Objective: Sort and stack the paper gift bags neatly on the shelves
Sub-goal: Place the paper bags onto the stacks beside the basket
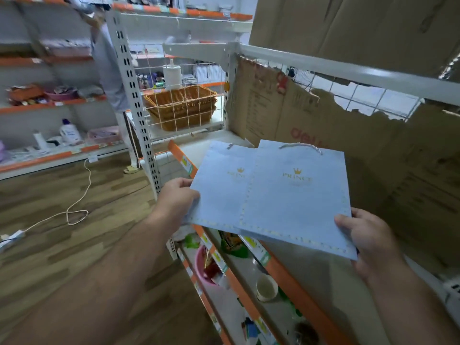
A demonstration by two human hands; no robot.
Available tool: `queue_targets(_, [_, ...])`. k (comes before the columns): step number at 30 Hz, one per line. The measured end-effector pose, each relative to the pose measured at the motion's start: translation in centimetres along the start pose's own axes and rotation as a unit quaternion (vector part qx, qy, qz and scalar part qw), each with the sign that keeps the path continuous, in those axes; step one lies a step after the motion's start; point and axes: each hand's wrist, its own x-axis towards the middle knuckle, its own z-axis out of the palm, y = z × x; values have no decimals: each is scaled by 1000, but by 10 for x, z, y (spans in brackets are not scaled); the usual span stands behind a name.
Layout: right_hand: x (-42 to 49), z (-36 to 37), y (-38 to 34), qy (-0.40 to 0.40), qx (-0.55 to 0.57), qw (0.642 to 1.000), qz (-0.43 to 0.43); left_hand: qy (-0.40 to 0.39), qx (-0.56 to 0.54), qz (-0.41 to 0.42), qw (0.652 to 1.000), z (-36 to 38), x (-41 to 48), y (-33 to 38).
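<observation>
Gift bags (286, 202) gripped by left hand (176, 200), right hand (368, 237).

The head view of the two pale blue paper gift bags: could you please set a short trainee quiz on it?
1. True or false: the right pale blue paper gift bag overlaps the edge of the left pale blue paper gift bag.
2. Where does the right hand grip its bag? A) top left corner B) lower right corner C) middle of the top edge
3. Fill in: under the gold crown, the right bag reads ____.
Key: 1 true; 2 B; 3 PRINCE.
</observation>
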Motion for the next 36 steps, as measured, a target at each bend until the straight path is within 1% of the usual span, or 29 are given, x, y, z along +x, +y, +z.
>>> queue_targets(4, [17, 30, -4, 11, -6, 1000, -1, -11, -4, -4, 1000, -9, 41, 8])
queue_targets(11, [36, 106, -5, 59, 4, 998, -14, -56, -6, -1, 998, -37, 141, 8])
queue_targets(16, [41, 179, 4, 99, 19, 995, -2, -107, 14, -9, 994, -72, 220, 13])
queue_targets(19, [41, 219, 6, 119, 16, 993, 4, -122, 17, -10, 992, -88, 258, 15])
queue_targets(22, [41, 249, 4, 126, 6, 992, 6, -145, 62, 1, 988, -99, 285, 21])
queue_targets(28, [55, 278, -9, 146, 8, 989, 7, -164, 131, 7, 978, -89, 330, 26])
queue_targets(34, [92, 286, -13, 155, 18, 987, 31, -194, 134, 1, 972, -60, 365, 33])
queue_targets(36, [107, 286, -11, 164, 24, 985, 41, -196, 154, 13, 968, -50, 377, 36])
